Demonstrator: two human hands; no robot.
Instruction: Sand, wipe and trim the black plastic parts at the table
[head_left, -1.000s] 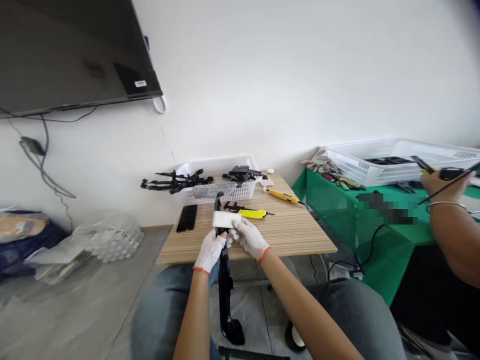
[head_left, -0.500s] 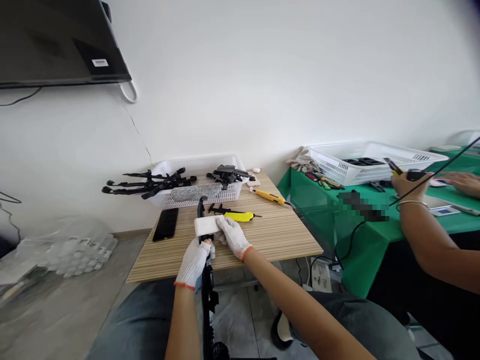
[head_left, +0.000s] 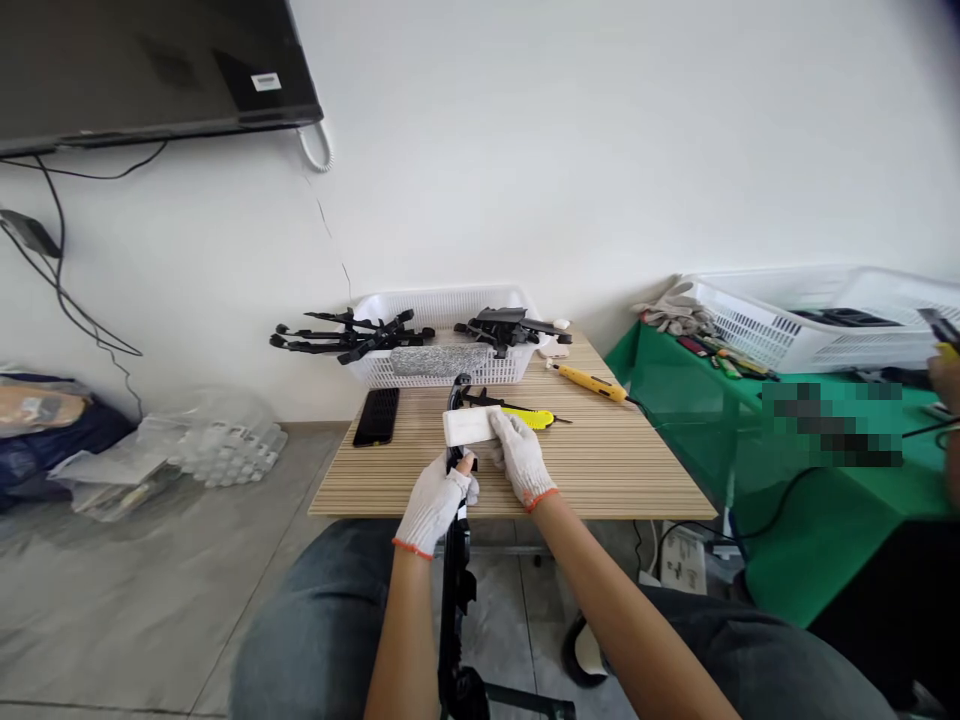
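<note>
My left hand (head_left: 437,500), in a white glove, is wrapped round a long black part (head_left: 454,590) that runs from the table's edge down between my knees. In my gloved right hand (head_left: 519,455) is a white rectangular block (head_left: 471,426), pinched at its right end and lying across the upper part of the black piece. The top tip of that piece sticks up beyond the block. Just behind my right hand lie a yellow cutter (head_left: 531,417) and a black caliper (head_left: 486,399).
On the wooden table (head_left: 600,480) are a black phone (head_left: 376,417), a yellow pen-like tool (head_left: 591,383) and a white basket (head_left: 442,300) with black parts. At right, a green-covered table (head_left: 795,540) holds another basket (head_left: 787,345); a person's hand (head_left: 946,375) shows there.
The view has turned left, so everything sits further right. Both hands keep their hold, with little change between block and black part. The other person is now mostly out of frame.
</note>
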